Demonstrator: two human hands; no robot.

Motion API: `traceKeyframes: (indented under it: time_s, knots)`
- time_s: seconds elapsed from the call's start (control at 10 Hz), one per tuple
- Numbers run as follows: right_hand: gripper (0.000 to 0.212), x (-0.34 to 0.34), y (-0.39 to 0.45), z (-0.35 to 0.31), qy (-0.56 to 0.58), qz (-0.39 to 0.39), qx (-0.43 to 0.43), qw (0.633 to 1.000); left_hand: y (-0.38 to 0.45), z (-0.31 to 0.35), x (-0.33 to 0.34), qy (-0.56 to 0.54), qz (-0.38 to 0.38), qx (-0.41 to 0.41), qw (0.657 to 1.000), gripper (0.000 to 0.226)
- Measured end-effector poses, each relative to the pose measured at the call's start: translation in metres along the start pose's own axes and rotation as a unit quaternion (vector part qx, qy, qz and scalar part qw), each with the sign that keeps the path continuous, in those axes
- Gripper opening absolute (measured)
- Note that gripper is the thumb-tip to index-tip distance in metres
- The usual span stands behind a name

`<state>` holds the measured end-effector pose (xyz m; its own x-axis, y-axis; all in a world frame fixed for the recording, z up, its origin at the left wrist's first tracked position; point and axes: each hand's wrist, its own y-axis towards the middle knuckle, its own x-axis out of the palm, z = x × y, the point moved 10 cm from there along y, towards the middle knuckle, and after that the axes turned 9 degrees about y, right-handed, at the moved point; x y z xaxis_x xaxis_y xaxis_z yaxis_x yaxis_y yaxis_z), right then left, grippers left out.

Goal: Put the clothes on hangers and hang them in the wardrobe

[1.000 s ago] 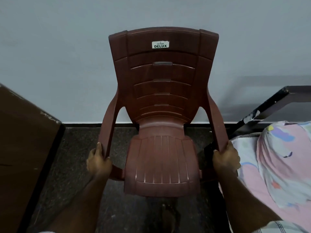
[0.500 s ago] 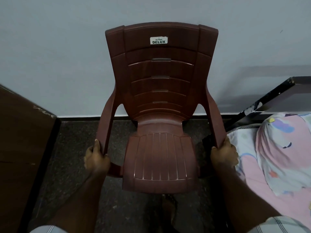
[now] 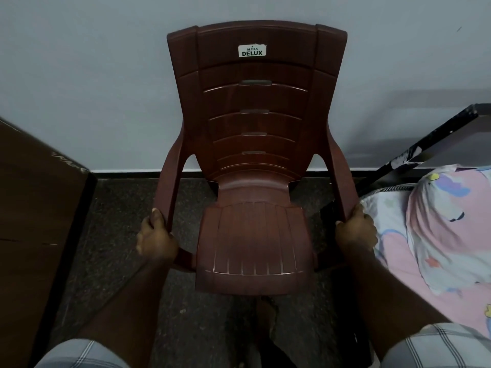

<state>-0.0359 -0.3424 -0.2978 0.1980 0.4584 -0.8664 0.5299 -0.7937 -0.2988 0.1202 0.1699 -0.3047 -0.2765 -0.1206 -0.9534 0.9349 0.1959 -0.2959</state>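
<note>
Head view, left hand [image 3: 156, 239], right hand [image 3: 356, 229] gripping chair [image 3: 255, 235] armrests

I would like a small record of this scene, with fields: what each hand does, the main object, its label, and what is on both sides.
main object: brown plastic chair, facing the person, back toward the wall
label: sticker reading "DELUX"
left hand: grips the chair's armrest
right hand: grips the other armrest
left side: dark wooden furniture
right side: bed with patterned sheet
floor: dark, speckled
clothes, hangers: none visible
</note>
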Motion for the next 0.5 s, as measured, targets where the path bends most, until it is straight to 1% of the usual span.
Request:
traceKeyframes:
  time_s: [0.1,0.2,0.3,0.4,0.5]
  knots:
    - [0.078,0.001,0.0,-0.001,-0.004,-0.016,0.0,1.0,-0.001,0.0,0.004,0.032,-0.019,0.014,0.999,0.086]
    - [0.082,0.004,-0.001,-0.003,-0.015,-0.044,-0.011,0.999,-0.004,0.0,0.006,0.035,-0.046,0.022,0.998,0.095]
    - [0.088,0.002,-0.008,-0.002,-0.031,-0.08,-0.008,0.996,-0.016,0.005,-0.002,0.021,-0.058,0.028,0.998,0.098]
    - [0.091,-0.009,-0.029,-0.017,-0.075,-0.066,-0.042,0.994,-0.043,0.024,-0.02,0.04,-0.009,0.085,0.996,0.095]
    - [0.091,-0.016,-0.061,-0.055,-0.099,-0.041,-0.152,0.983,-0.075,0.055,-0.036,0.069,0.042,0.18,0.98,0.089]
